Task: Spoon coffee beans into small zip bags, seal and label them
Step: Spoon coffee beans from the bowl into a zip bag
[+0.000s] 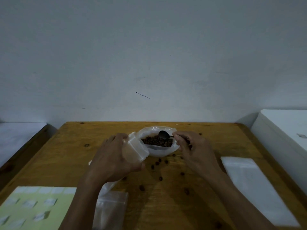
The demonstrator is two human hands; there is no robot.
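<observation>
A person's right hand point(191, 146) pinches the handle of a dark spoon point(163, 134), its bowl poised over the coffee beans point(157, 141) heaped in a wide-open plastic bag point(159, 151) at the far middle of the wooden worktop point(207, 130). The left hand point(114, 156) grips a small zip bag point(135, 149), held up just left of the bean bag with its mouth tilted toward the spoon; whether that mouth is fully open is hard to tell in the dim light. The spoon's handle runs roughly left to right, so the bowl lies only a short swing from the zip bag, with the right hand nearer the beans and the left nearer the bag.

Loose beans point(160, 178) are scattered on the worktop between the two forearms. More clear bags point(111, 205) lie under the left forearm, a label sheet point(33, 208) sits at the near left corner, and a white packet point(255, 185) lies to the right. Nothing stands between spoon and zip bag; the likeliest risk is further spillage over the bag's soft rim.
</observation>
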